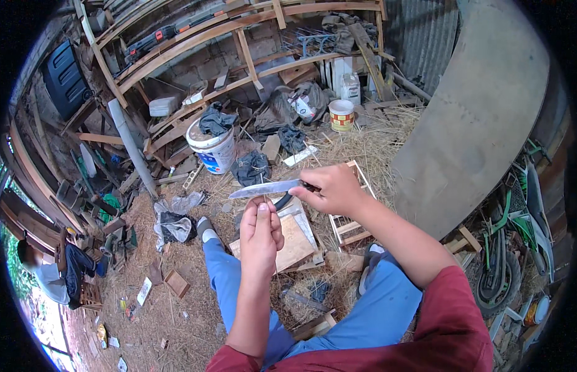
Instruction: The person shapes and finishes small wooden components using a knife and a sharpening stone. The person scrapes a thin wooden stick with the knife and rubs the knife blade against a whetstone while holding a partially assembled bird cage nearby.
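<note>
Maroon fabric sleeve (453,316), right hand (333,189) gripping metal knife (273,188), left hand (261,230) pinching thin stick (264,198)

The right hand (334,189) mostly hides the knife handle (309,186); the left hand's (262,230) thin piece (264,198) is too small to identify. At five o'clock, the shirt (400,353) is cropped.

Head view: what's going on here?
A person's right hand grips a knife, its blade pointing left, just above the left hand. The left fingertips seem to pinch a thin stick; whether the blade touches it is too fine to tell. A wooden board lies below the hands, between the person's legs. Another person sits at the far left, apart from this work.
</note>
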